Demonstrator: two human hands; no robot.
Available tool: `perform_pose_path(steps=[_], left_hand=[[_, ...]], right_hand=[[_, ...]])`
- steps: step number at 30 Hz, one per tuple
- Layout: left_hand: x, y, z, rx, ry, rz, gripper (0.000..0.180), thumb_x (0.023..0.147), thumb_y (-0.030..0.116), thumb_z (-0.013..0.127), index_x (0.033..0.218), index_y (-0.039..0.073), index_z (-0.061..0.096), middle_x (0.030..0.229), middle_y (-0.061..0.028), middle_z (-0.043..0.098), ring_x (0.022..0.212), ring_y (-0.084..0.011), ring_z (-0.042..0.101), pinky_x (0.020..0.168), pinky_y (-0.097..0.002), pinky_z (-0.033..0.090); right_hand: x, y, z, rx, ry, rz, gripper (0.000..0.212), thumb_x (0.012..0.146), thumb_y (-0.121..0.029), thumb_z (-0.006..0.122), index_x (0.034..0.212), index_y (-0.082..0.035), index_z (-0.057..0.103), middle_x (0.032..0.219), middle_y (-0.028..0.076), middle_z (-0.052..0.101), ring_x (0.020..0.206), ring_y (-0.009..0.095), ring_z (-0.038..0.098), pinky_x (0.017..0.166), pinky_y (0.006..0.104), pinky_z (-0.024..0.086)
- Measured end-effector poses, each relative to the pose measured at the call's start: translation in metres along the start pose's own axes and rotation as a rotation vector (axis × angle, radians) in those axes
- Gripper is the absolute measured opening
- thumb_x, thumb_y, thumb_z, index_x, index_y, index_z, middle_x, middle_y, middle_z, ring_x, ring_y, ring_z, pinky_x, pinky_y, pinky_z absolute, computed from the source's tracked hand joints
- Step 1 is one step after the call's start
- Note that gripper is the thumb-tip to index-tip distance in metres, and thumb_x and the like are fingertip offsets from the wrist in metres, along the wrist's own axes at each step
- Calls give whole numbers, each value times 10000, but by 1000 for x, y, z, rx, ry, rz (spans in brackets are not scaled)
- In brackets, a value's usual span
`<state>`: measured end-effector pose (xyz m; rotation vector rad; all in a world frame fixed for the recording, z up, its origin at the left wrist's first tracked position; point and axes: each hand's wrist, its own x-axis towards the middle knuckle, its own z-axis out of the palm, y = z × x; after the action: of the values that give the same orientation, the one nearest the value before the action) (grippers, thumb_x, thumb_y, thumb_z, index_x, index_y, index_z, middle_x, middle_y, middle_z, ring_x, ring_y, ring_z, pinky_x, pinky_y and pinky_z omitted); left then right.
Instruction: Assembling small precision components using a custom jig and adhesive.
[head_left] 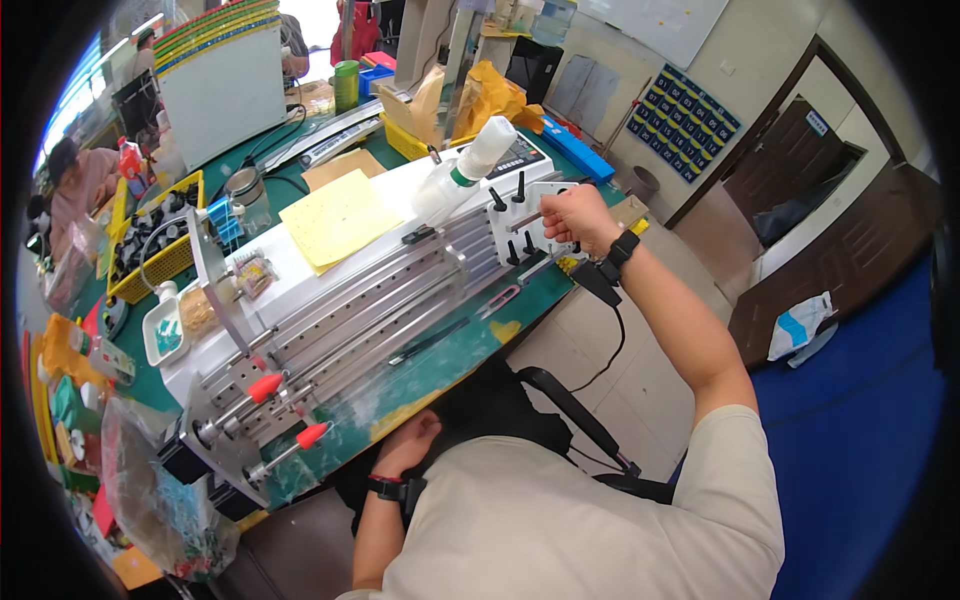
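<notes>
My right hand (578,216) is closed in a pinch at the right end of a long aluminium rail machine (370,318). From its fingers a thin metal rod (524,222) points left toward the white end plate (504,242), which bears several black handles (520,186). I cannot make out whether the rod touches the plate. My left hand (412,443) rests low in my lap by the table's front edge, fingers loosely curled, with nothing visible in it. Two red-tipped handles (265,387) stick out at the machine's left end.
Yellow paper (340,220) and a white bottle (466,168) lie on the machine's white housing. A yellow basket (160,245) of black parts stands left, near a white tray (166,332). Tweezers (428,342) lie on the green table. A chair armrest (570,410) is beside me.
</notes>
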<state>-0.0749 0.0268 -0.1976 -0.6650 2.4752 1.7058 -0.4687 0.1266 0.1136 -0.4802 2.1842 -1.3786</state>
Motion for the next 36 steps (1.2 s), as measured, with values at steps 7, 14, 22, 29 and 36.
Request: perform_pose_path(steps=[7, 14, 22, 29, 36], left_hand=[[1, 5, -3, 9, -33, -9, 285, 1049, 319, 697, 1199, 79, 725, 1033, -152, 749, 980, -297, 739, 906, -423, 562], [-2, -5, 5, -51, 79, 110, 212, 1049, 253, 719, 1146, 65, 721, 834, -16, 633, 763, -140, 595, 754, -323, 507], [-4, 3, 3, -54, 69, 103, 217, 1038, 251, 735, 1134, 57, 726, 831, -20, 628, 758, -139, 592, 739, -323, 505], [-1, 9, -1, -53, 39, 129, 222, 1039, 246, 734, 1145, 50, 727, 857, -30, 655, 777, -149, 611, 748, -325, 516], [-65, 87, -48, -112, -28, 381, 276, 994, 178, 768, 1229, 37, 736, 1098, -111, 759, 985, -250, 725, 867, -354, 575]], right_hand=[[5, 14, 13, 187, 125, 69, 141, 942, -159, 738, 912, -52, 651, 801, 40, 640, 646, 159, 625, 565, 351, 523], [-16, 37, 64, 474, 230, -52, 140, 1082, -202, 619, 978, -148, 543, 873, -5, 499, 781, 144, 549, 762, 423, 565], [-61, 50, 100, 943, 57, -17, 149, 1134, -158, 587, 1095, -14, 587, 1060, 113, 666, 1041, 250, 726, 1030, 449, 632], [-59, 52, 96, 873, 78, 22, 126, 1103, -111, 598, 1025, -12, 610, 990, 78, 666, 903, 193, 685, 905, 379, 622], [-61, 49, 111, 982, -451, 253, 172, 1125, -141, 571, 972, -65, 557, 855, 23, 557, 689, 116, 528, 672, 268, 495]])
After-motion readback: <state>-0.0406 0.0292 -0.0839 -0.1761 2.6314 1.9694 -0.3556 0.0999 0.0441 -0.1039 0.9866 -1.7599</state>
